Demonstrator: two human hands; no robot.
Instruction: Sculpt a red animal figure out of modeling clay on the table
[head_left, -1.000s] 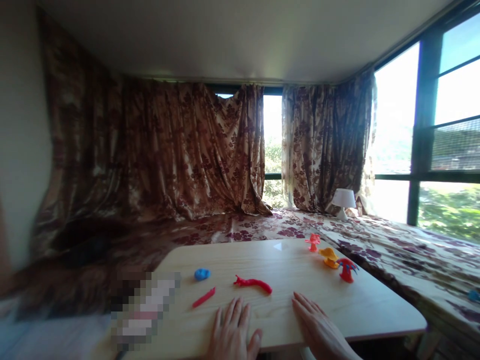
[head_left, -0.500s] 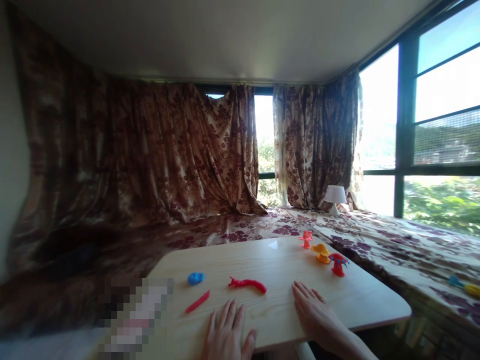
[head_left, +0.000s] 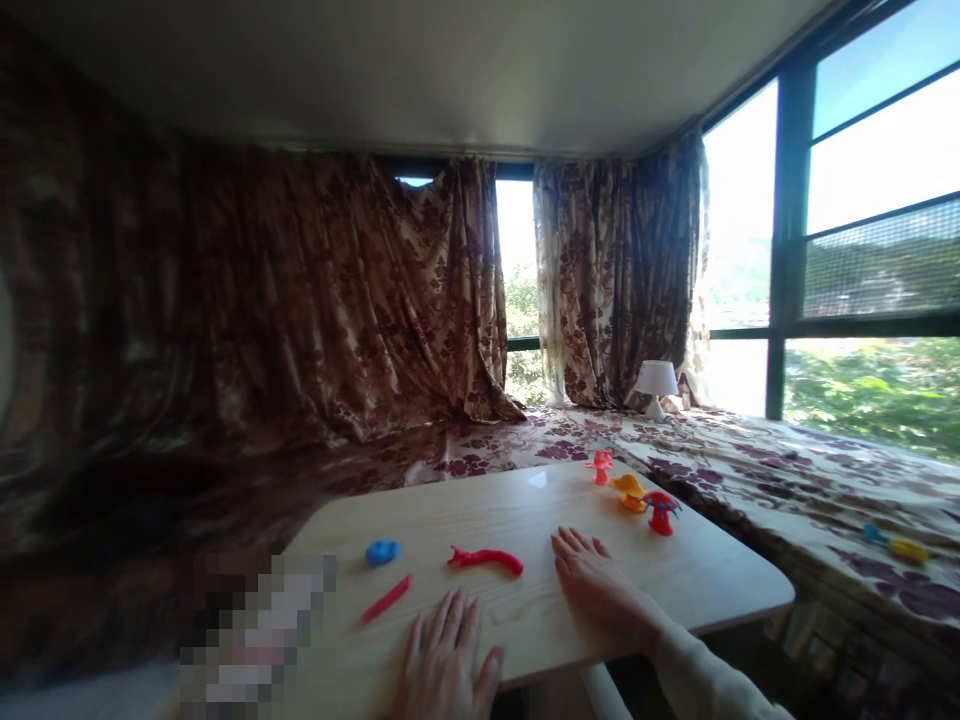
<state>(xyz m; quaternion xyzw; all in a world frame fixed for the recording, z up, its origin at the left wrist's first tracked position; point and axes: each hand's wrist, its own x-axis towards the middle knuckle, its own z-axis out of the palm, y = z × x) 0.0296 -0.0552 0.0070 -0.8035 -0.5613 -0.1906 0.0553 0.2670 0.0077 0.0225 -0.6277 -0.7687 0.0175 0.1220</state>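
Observation:
My left hand (head_left: 442, 660) lies palm down on the light wooden table (head_left: 517, 620) near its front edge, fingers stretched and holding nothing. My right hand (head_left: 589, 575) also rests flat, farther forward on the right. Between and beyond the hands is a curved red piece (head_left: 491, 560) with a forked left end, resembling modelling clay. A straight red stick (head_left: 388, 598) lies just left of my left fingertips. Behind that stick sits a blue lump (head_left: 383, 553). Past my right hand, a pink figure (head_left: 600, 467), a yellow-orange figure (head_left: 630, 493) and a red figure with blue spikes (head_left: 661, 513) stand in a row.
A blurred-out patch (head_left: 262, 630) covers the table's left edge. Floral cloth (head_left: 465, 460) surrounds the far sides, with a white lamp (head_left: 656, 385) at the back. A blue-and-yellow object (head_left: 896, 543) lies on the cloth at right, under large windows.
My right hand has slid forward and a little left on the table, bringing more sleeve into view. My left hand stays in place. The whole view has shifted slightly.

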